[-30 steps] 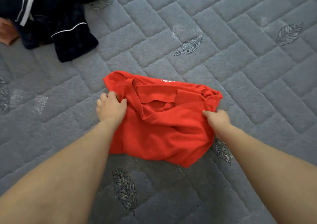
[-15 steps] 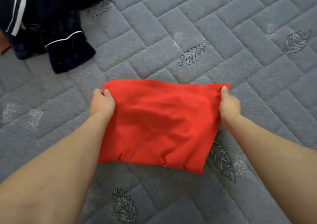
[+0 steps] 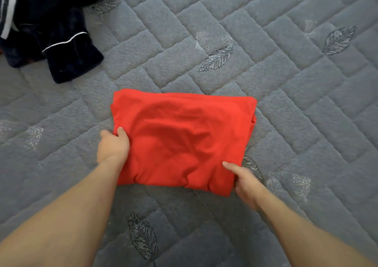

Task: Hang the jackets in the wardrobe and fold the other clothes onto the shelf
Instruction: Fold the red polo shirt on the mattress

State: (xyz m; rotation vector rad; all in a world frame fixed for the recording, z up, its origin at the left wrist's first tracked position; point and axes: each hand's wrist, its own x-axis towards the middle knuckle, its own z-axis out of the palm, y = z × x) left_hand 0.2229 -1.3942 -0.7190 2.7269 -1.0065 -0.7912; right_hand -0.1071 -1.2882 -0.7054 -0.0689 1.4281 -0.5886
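Dark clothes (image 3: 51,31) heaped at 10 o'clock, navy with white piping and stripes, unfolded, well apart from the work. I read these as still to be sorted; whether any is a jacket I cannot tell from this angle.

Left hand (image 3: 113,146) at 8 o'clock of the red garment (image 3: 182,140), thumb on top of the cloth, fingers curled under the left edge, pinching it.

Red garment sits centre frame on the grey quilted bedcover (image 3: 286,82), folded into a neat rectangle, a few soft creases on top.

Right hand (image 3: 245,183) at 5 o'clock of the garment, slightly blurred; thumb lies on the cloth, fingers seem tucked beneath the corner, gripping.

My judgement: folding of this piece looks done, both hands set for a lift. Left to do: carry it to the shelf, then the dark heap. No wardrobe or shelf in view.
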